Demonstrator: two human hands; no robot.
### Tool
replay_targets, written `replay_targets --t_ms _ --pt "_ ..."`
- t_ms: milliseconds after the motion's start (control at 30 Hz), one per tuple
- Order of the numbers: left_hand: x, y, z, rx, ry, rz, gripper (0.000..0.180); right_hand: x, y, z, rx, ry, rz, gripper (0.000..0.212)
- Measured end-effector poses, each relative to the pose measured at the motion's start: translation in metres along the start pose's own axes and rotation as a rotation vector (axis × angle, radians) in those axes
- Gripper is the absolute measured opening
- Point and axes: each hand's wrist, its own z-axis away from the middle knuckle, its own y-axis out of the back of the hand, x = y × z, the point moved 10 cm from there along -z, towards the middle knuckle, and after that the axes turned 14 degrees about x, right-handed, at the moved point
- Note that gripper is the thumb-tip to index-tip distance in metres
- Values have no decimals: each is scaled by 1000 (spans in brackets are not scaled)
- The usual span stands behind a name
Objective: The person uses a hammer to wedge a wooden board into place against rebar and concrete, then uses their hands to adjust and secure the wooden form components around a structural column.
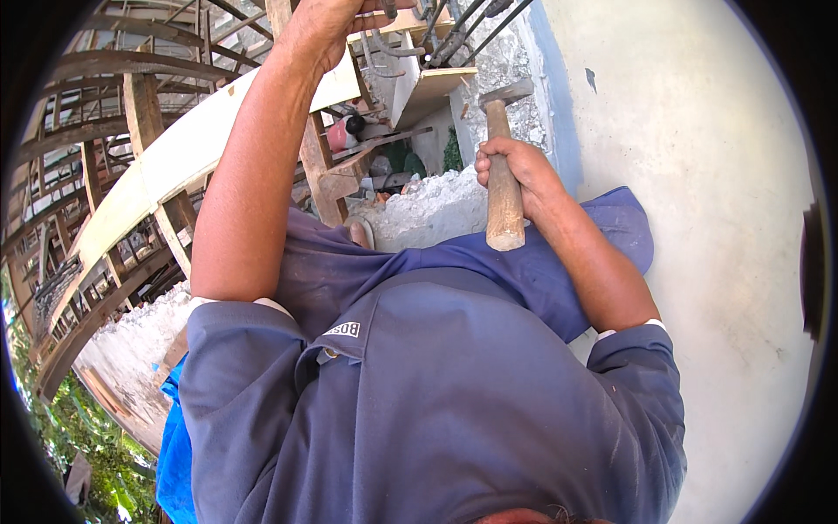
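Note:
My right hand (517, 166) is closed round the wooden handle of a hammer (505, 205). Its metal head (506, 93) points away from me, above broken concrete, and the handle's butt end faces my lap. My left arm reaches up to the top edge of the view. There my left hand (336, 26) is partly cut off, its fingers curled by a short dark piece (389, 9) that I cannot make out. Just right of those fingers stand several dark steel bars (454, 39), some bent, rising beside a wooden formwork board (432, 92).
On the left are a long pale plywood strip (166, 170) and a lattice of timber props (140, 105). A rough concrete edge (428, 205) lies before my knees. A pale smooth wall or slab (698, 218) fills the right. Below the boards a person in a red top (339, 135) shows.

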Motion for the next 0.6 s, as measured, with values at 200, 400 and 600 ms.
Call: replay_targets --t_ms 200,400,600 --pt "3 0 2 7 -12 -3 82 -3 -3 3 -23 7 -21 14" --pt "2 0 4 6 -15 4 82 -5 -4 9 -29 -6 -67 15" --pt "2 -10 6 -23 -11 -9 83 -6 2 5 -20 -18 -107 17"
